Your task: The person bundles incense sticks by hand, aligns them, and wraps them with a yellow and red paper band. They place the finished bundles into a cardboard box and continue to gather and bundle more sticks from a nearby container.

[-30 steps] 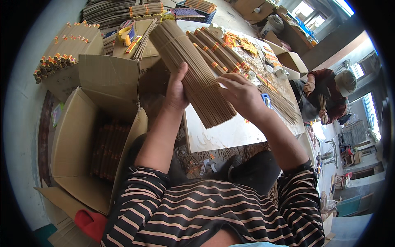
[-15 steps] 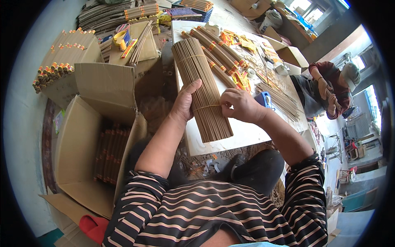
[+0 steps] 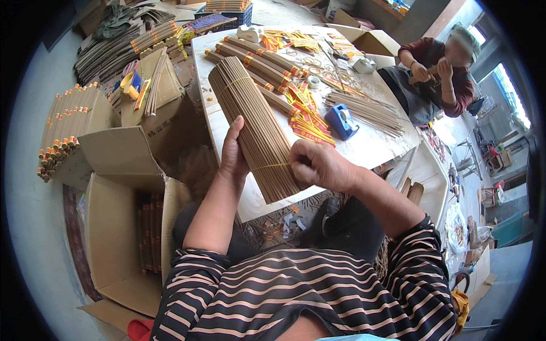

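Note:
A thick bundle of thin brown incense sticks (image 3: 256, 128) slants over the near edge of the white table (image 3: 378, 150). My left hand (image 3: 233, 156) is closed round its left side, thumb along the side and fingers hidden beneath. One rubber band (image 3: 234, 84) circles the far part of the bundle, and another rubber band (image 3: 268, 167) circles the near part. At the right end of that near band, my right hand (image 3: 321, 165) is curled and appears to pinch it; the fingertips are hidden. Labelled bundles (image 3: 267, 63) and red-and-yellow paper labels (image 3: 307, 116) lie beyond.
A blue tape dispenser (image 3: 342, 121) and loose sticks (image 3: 368, 111) lie right of the labels. To my left stands an open carton (image 3: 116, 213) with dark bundles (image 3: 150, 230) inside. Behind it are stacked labelled bundles (image 3: 71, 122). Another person (image 3: 424, 71) sits beyond the table's right side.
My view has swung right, so the table sits further left in the picture. My right hand has turned into a tighter curl at the near band. My left hand still holds the bundle.

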Tool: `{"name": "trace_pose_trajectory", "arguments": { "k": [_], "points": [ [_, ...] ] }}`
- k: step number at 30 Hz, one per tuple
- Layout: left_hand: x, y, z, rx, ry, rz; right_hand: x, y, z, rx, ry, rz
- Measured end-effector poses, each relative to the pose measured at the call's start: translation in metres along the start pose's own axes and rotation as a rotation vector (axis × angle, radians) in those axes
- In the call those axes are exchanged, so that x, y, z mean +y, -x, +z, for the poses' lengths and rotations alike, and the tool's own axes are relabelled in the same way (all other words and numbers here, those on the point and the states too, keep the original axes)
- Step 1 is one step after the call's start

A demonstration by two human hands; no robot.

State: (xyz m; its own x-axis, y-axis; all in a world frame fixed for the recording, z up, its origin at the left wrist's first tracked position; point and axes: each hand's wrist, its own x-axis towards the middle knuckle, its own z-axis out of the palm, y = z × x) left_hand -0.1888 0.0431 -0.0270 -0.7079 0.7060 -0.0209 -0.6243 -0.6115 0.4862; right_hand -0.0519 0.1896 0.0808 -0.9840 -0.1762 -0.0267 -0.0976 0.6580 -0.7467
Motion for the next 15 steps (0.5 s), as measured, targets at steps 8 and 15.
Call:
{"name": "trace_pose_trajectory", "arguments": {
  "k": [8, 15],
  "points": [
    [-0.038, 0.007, 0.016, -0.002, 0.009, 0.031, -0.002, 0.037, -0.007, 0.093, 0.024, 0.058],
    [-0.082, 0.019, 0.044, 0.084, 0.011, -0.012, 0.028, 0.084, -0.011, 0.192, -0.086, 0.068]
  ]
}}
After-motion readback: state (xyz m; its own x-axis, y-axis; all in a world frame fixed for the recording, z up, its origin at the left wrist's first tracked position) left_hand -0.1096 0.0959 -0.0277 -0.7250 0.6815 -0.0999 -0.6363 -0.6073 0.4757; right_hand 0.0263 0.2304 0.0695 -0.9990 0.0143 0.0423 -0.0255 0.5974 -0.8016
